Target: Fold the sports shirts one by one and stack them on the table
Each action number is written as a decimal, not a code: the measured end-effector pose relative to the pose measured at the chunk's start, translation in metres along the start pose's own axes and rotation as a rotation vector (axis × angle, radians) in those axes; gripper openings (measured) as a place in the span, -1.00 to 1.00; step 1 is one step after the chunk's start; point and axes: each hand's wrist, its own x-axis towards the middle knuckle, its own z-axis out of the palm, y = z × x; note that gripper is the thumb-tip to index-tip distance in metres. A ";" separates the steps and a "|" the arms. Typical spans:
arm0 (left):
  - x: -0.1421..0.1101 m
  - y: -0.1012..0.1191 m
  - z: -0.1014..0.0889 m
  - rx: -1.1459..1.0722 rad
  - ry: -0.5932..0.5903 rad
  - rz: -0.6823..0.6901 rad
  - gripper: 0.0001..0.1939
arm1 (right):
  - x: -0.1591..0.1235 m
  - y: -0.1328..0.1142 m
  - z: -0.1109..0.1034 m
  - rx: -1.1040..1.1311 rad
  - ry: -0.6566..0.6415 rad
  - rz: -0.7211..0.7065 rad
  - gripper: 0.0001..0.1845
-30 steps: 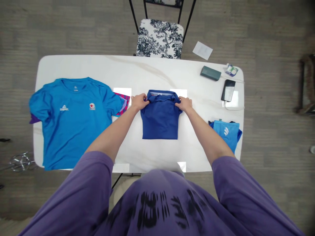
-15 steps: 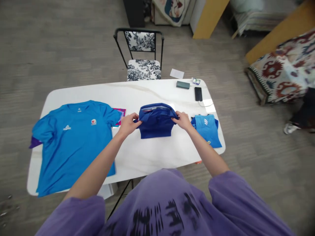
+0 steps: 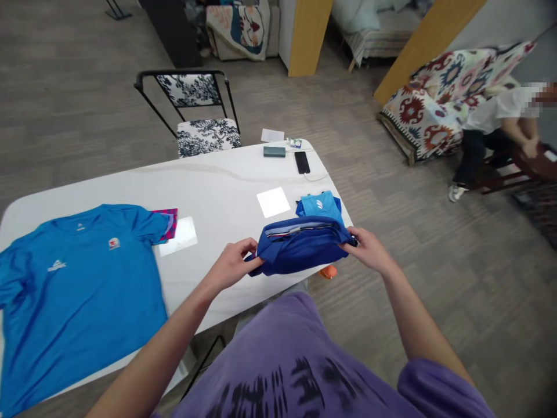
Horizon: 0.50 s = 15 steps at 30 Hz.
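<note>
the navy shirt [image 3: 300, 247], folded with its collar upward, is held at the right end of the table [image 3: 213, 203], overlapping in view the near part of the stack [image 3: 319, 203] of clothes. the left hand [image 3: 237, 261] grips its left end between thumb and fingers; the right hand [image 3: 369, 248] grips its right end the same way. the left hand is over the tabletop, the right out past the right edge, over the floor [image 3: 348, 180]. the near edge runs under the shirt, and the stack sits close against the right edge.

white tabletop stretches from the held shirt leftward to the blue shirt [image 3: 96, 284], which lies spread out down to the near edge, checked cloth [image 3: 173, 223] showing under its sleeve. beyond the stack, toward the far right corner, are the phone [image 3: 301, 162] with its cable [image 3: 316, 179], the case [image 3: 274, 152] and a small packet [image 3: 296, 143]. the chair [image 3: 209, 137] stands at the far edge. floor lies open to the right, as far as a seated person [image 3: 491, 113].
</note>
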 end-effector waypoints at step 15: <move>0.419 -0.099 0.233 0.410 0.307 -0.533 -0.61 | 0.285 0.361 -0.020 -0.352 -0.128 0.301 -0.44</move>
